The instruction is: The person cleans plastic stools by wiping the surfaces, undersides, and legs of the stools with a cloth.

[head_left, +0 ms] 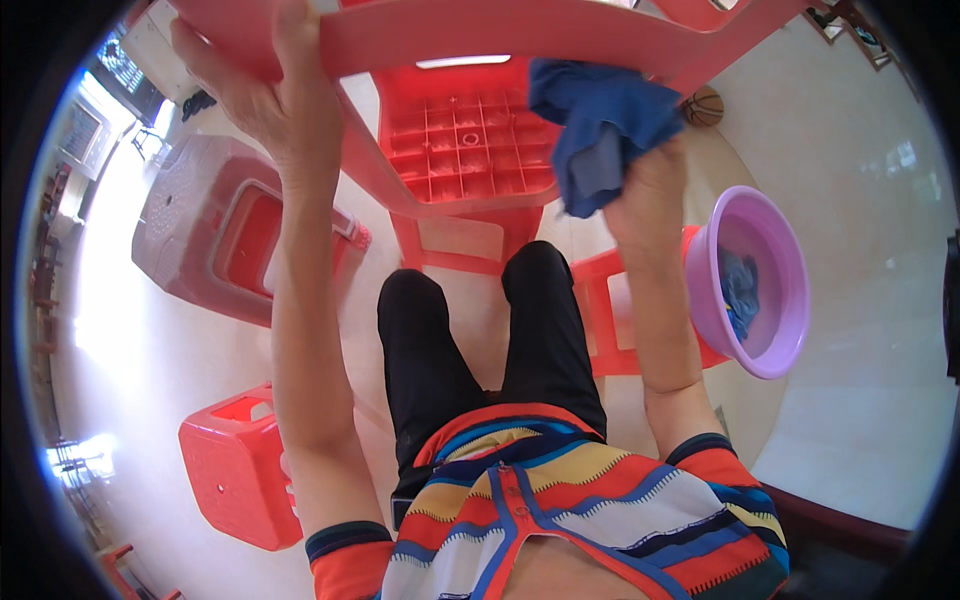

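Observation:
A red plastic stool is tipped in front of me, and the ribbed underside of its seat shows between its legs. My left hand grips the stool's frame at the upper left, thumb and fingers on either side of it. In my right hand is a blue cloth, bunched up and pressed to the stool's right side. Part of the cloth hangs below the fingers, which are partly hidden by it.
A purple basin with dark wet-looking cloth inside stands on a red stool at my right. A grey-and-red stool lies at the left, with another red stool nearer. A basketball rests on the floor beyond.

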Demonstrator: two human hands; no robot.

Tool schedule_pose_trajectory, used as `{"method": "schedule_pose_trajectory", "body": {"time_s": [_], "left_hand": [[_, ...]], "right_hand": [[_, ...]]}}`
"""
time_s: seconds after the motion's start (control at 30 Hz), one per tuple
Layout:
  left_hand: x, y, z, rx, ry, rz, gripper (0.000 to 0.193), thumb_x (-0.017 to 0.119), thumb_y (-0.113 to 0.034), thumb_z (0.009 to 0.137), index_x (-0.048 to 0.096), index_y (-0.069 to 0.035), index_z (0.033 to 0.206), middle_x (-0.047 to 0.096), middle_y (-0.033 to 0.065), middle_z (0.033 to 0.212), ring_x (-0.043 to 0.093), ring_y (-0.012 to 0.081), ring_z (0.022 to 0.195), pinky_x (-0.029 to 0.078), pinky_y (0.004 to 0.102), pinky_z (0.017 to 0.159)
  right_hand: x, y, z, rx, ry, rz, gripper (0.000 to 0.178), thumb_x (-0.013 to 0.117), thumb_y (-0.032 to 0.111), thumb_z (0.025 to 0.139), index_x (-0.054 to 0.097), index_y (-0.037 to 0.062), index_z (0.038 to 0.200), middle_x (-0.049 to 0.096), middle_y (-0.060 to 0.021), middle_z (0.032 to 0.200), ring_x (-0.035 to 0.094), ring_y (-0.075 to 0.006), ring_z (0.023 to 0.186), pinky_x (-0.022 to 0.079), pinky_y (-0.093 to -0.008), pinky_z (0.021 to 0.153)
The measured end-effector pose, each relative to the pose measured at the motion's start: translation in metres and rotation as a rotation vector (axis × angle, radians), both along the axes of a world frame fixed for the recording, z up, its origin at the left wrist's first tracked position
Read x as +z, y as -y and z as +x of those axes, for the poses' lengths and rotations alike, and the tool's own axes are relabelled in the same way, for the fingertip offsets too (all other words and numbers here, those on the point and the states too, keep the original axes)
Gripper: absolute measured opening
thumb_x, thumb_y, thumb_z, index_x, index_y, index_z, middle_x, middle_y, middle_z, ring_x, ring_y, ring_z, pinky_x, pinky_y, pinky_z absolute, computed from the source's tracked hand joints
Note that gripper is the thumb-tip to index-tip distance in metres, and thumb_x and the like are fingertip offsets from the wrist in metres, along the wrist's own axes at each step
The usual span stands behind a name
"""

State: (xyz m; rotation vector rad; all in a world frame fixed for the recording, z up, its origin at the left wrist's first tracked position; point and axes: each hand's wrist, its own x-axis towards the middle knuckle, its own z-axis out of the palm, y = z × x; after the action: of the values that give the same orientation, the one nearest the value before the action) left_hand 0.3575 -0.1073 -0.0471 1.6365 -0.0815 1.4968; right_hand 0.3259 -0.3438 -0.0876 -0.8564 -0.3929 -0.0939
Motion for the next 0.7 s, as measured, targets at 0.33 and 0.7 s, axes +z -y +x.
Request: {"method": "schedule_pose_trajectory", "body": {"time_s": [0.33, 0.7], "left_hand": [[0.0, 0.002, 0.019, -0.037, 0.166, 0.015, 0.077, 0.052, -0.037, 0.087, 0.012, -0.004, 0.144, 0.026, 0.018, 0.143, 0.033, 0.0316, 0.128, 0.029, 0.0481, 0.105], [0.007, 0.012, 0.007, -0.105, 0.069, -0.055, 0.083, 0.055, -0.044, 0.084, 0.013, -0.004, 0.144, 0.033, 0.0176, 0.137, 0.04, 0.03, 0.121, 0.037, 0.0454, 0.099]], "right_hand": [[-0.01, 0.045, 0.027, -1.287, 1.176, -1.592, 0.039, 0.062, 0.003, 0.062, 0.066, 0.0179, 0.098, 0.057, 0.0012, 0.11, 0.049, -0.0224, 0.084, 0.042, -0.0307, 0.071], [-0.135, 0.028, 0.029, -0.892, 0.973, -2.068, 0.016, 0.059, 0.011, 0.069, 0.057, 0.0139, 0.085, 0.048, -0.0007, 0.088, 0.05, -0.0191, 0.072, 0.045, -0.0287, 0.053]]}}
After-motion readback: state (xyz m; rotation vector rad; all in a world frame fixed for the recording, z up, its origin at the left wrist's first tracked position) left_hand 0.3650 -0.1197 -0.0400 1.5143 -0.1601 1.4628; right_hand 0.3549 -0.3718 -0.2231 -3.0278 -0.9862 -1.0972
